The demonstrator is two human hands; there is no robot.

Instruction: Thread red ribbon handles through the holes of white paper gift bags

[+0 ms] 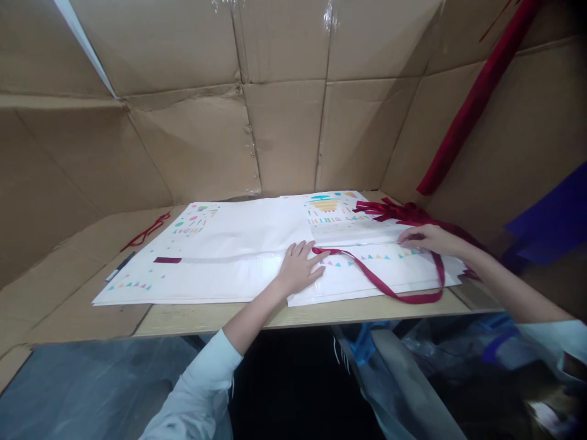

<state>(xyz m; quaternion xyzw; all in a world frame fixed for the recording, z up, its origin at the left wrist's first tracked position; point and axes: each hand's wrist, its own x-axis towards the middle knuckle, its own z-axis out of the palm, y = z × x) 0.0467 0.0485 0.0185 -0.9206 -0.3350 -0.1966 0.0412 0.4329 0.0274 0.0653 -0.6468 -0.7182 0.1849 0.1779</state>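
Note:
White printed sheets or flat bags [243, 232] with coloured triangles, dots and birthday lettering lie on the table. My left hand [300, 266] rests flat with its fingers apart on the overlap in the middle, its thumb over one end of a dark red ribbon [378, 282]. From there the ribbon loops towards the table's front edge and back up to my right hand [426, 238]. My right hand's fingers are pinched together over the right-hand stack, apparently on the ribbon; the fingertips partly hide it. A short dark red strip [167, 260] shows on the left sheet.
A bundle of cut dark red ribbons [403, 212] lies behind my right hand. A long dark red roll or strip [481, 101] hangs at the right cardboard wall [284, 134]. A marker [120, 266] and a thin red cord [147, 232] lie at the left.

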